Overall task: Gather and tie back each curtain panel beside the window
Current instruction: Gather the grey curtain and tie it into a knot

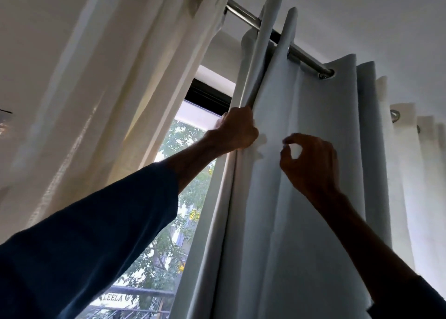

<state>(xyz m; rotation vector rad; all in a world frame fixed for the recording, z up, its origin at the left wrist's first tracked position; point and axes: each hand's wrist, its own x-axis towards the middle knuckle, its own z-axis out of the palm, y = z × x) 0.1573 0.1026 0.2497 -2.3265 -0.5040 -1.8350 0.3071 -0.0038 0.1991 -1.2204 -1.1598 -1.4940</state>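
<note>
The left hand (237,130) was clamped on the leading folds of the grey curtain panel (301,198) hanging from the rod (243,13), while the right hand (311,164) hovered loosely curled; a hard tug risked straining the rod.

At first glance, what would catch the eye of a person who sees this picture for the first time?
Two raised hands at centre: the left hand grips the leading folds of the pale right curtain panel, the right hand pinches near its face. Bright window with green trees glows between the panels, under the steel rod.
</note>
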